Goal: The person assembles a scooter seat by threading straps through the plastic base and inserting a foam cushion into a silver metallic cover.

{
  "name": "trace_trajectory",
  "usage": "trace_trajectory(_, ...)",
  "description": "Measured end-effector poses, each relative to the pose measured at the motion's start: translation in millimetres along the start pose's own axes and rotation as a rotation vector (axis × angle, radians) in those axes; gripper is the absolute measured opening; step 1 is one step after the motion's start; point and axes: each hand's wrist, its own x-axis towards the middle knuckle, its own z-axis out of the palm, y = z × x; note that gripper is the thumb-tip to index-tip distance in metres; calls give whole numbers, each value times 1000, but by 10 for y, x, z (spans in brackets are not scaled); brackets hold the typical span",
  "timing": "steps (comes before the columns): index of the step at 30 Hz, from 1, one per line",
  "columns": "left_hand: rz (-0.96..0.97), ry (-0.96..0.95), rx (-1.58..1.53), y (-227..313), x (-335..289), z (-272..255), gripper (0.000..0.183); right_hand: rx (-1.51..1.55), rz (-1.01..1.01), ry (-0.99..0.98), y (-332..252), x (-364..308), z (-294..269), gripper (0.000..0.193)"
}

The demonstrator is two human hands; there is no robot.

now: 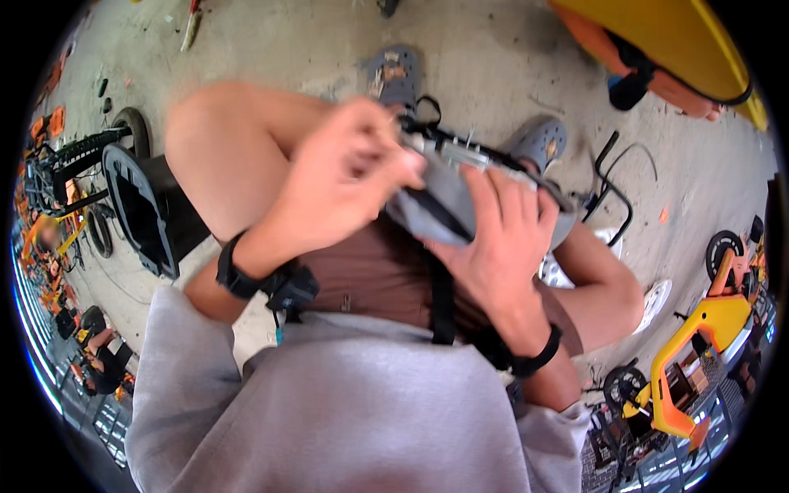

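Note:
Across my lap lies a grey curved housing with a dark strip along its near side and metal fittings at its far edge. My right hand grips it, fingers over the top and thumb along the near side. My left hand is above the housing's left end, its fingers curled in a pinch and blurred by motion. Whatever those fingers hold, if anything, cannot be made out. Dark cables or straps stick out at the housing's far left corner.
To my left stands a dark open-topped bin-like shell, beside a black frame with a wheel. A yellow and orange body panel is at the far right. On the right floor are a bent black tube and a yellow frame.

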Motion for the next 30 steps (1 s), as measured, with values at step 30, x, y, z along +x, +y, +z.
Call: trace_trajectory(30,-659,-190,-966,735,991,-511,24,47,-11,-21,4,-70,-82,81)
